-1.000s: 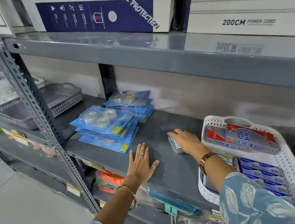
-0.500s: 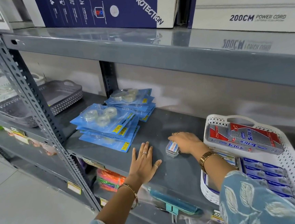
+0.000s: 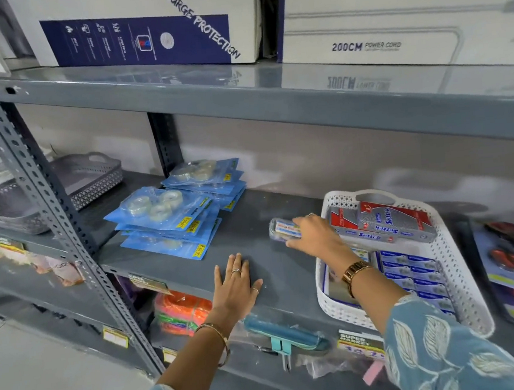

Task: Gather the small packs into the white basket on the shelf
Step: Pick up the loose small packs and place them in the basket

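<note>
Nearest: left hand (image 3: pixel 237 285) flat on the grey metal shelf board (image 3: pixel 264 256) at its front edge, palm down, fingers spread wide, holding nothing; reads as a brace.

Right of it: white perforated plastic basket (image 3: pixel 461 273) with a handle slot, standing on the same board. Inside, rows of blue flat packs (image 3: pixel 411 271) at the near end, and red-and-silver boxes (image 3: pixel 382 224) lying across the far end. Right forearm crosses over the basket's left rim.

Further in: right hand (image 3: pixel 312 236) closed around a small clear pack with a blue-and-white label (image 3: pixel 283 229), fingers over its right end. Pack now looks clear of the board and sits just beside the basket's far left corner. A second ago it lay on the shelf under the fingers; half a second ago it was tipped up on edge. So the pickup is done and the carry has begun; what is left is a short move right over the rim and a release into a free spot. No other loose small pack of this kind shows on the board, so this may be the last one.

Far left: two stacks of blue blister cards of clear tape rolls (image 3: pixel 164 215), well apart from the basket, untouched
</note>
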The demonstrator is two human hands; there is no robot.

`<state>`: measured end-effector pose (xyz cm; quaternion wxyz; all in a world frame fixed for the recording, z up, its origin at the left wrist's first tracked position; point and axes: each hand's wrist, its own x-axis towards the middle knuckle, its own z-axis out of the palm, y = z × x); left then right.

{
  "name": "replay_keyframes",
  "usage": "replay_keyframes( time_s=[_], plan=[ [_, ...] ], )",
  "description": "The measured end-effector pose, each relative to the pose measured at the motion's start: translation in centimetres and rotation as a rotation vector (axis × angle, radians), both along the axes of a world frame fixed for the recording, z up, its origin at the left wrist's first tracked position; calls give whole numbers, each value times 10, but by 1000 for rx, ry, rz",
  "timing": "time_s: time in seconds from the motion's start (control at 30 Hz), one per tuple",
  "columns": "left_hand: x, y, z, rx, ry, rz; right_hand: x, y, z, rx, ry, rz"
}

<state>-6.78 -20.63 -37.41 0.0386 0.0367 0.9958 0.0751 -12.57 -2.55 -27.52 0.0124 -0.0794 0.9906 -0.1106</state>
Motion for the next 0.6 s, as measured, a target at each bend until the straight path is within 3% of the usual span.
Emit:
replay_keyframes(
  time_s=[0.2,0.6],
  plan=[
    [23,27,3,18,-22,-50,40,38,23,-87,97,-114],
    [49,64,3,71,-32,-107,116,98,-1,-209,-121,-283]
  ],
)
